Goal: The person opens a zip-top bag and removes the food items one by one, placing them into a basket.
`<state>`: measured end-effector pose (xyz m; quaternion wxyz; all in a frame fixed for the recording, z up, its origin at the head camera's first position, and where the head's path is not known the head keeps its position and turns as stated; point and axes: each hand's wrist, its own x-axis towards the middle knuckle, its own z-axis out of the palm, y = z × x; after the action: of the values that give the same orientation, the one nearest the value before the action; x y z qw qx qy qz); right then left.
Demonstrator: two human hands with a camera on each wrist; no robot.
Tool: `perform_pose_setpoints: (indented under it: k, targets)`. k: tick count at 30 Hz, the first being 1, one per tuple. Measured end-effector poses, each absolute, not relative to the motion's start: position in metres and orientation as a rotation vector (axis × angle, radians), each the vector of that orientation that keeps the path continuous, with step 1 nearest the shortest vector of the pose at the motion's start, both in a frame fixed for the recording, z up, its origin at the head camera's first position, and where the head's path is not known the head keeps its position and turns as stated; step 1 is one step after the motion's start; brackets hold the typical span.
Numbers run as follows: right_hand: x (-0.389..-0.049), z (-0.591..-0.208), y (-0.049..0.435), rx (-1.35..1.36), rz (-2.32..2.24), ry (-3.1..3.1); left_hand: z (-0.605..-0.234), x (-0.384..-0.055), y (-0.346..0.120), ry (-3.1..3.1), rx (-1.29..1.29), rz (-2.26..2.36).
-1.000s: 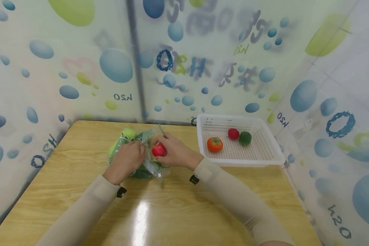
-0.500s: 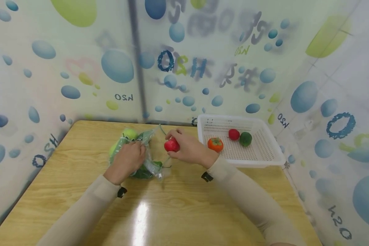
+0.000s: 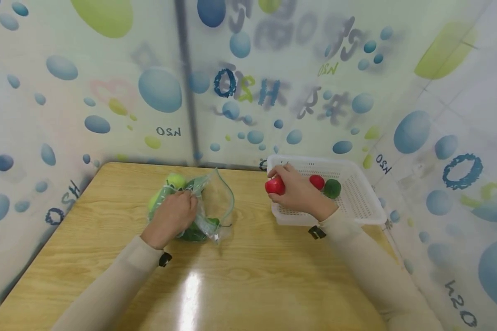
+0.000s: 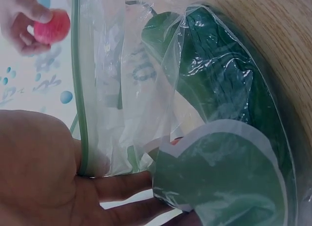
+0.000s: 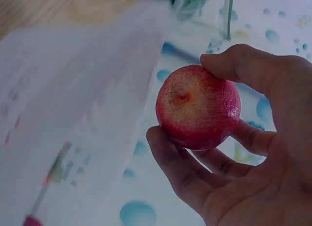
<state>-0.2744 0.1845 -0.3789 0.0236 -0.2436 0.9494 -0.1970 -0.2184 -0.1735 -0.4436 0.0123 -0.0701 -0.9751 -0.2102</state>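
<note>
My right hand (image 3: 301,192) holds a red apple (image 3: 275,185) between thumb and fingertips, above the left end of a white perforated basket (image 3: 366,197). In the right wrist view the apple (image 5: 197,109) shows its stem dimple. My left hand (image 3: 173,217) grips the upper part of a clear zip bag (image 3: 233,198) on the table; its mouth gapes to the right. In the left wrist view, fingers reach behind the bag's green print (image 4: 219,172). Dark green produce (image 4: 219,65) fills the bag, its kind unclear. A yellow-green round item (image 3: 176,180) shows at its back.
Inside the basket lie another red fruit (image 3: 316,182) and a round dark green item (image 3: 332,188). The wooden table (image 3: 240,276) meets a wall curtain (image 3: 240,128) printed with blue drops at its back edge.
My right hand has carried the apple out of the bag's mouth, rightwards to the basket, where the hand now hides the orange persimmon. The left hand has stayed on the bag.
</note>
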Motion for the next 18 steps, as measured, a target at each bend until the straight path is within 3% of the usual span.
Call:
perform_pose_setpoints:
  k: [18]
  targets:
    - [-0.299, -0.392, 0.322, -0.467, -0.486, 2.938, -0.444, -0.216, -0.176, -3.026, -0.209, -0.656]
